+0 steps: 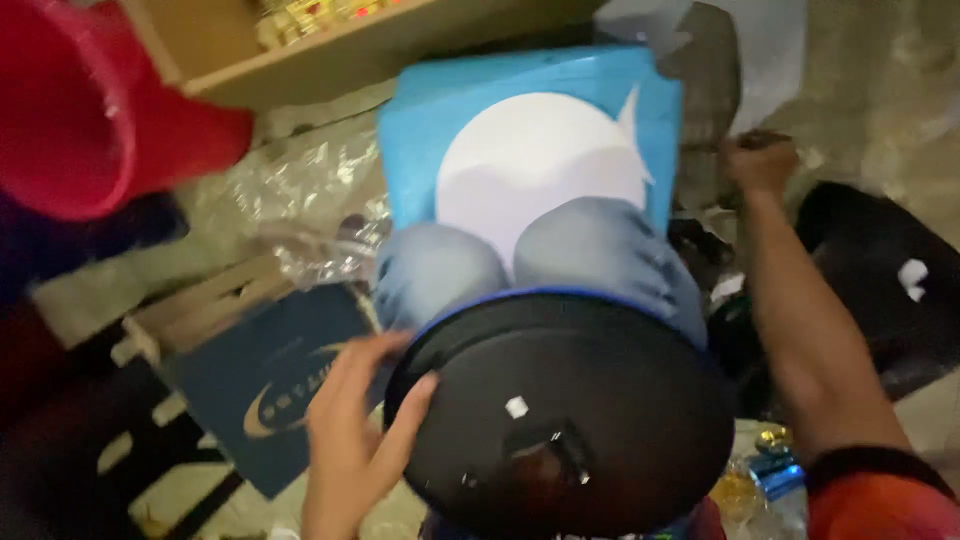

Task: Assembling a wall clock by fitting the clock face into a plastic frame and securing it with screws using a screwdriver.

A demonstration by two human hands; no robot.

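Observation:
A large black round lid-like object (600, 400) with a blue rim rests on my lap, against my knees in pale jeans (600, 250). My left hand (350, 430) grips its left rim, thumb on the top face and fingers around the edge. My right hand (760, 165) reaches out far to the upper right, its fingers closed on a small dark object that I cannot identify. Beyond my knees lies a light blue sheet (420, 130) with a big white circle printed on it.
A red bucket (90, 110) stands at the upper left beside a wooden shelf (330, 55). Crumpled clear plastic (300, 200) and a dark blue flat box (270, 390) lie at the left. A black bag (880, 270) sits at the right, with bottles (760, 480) below it.

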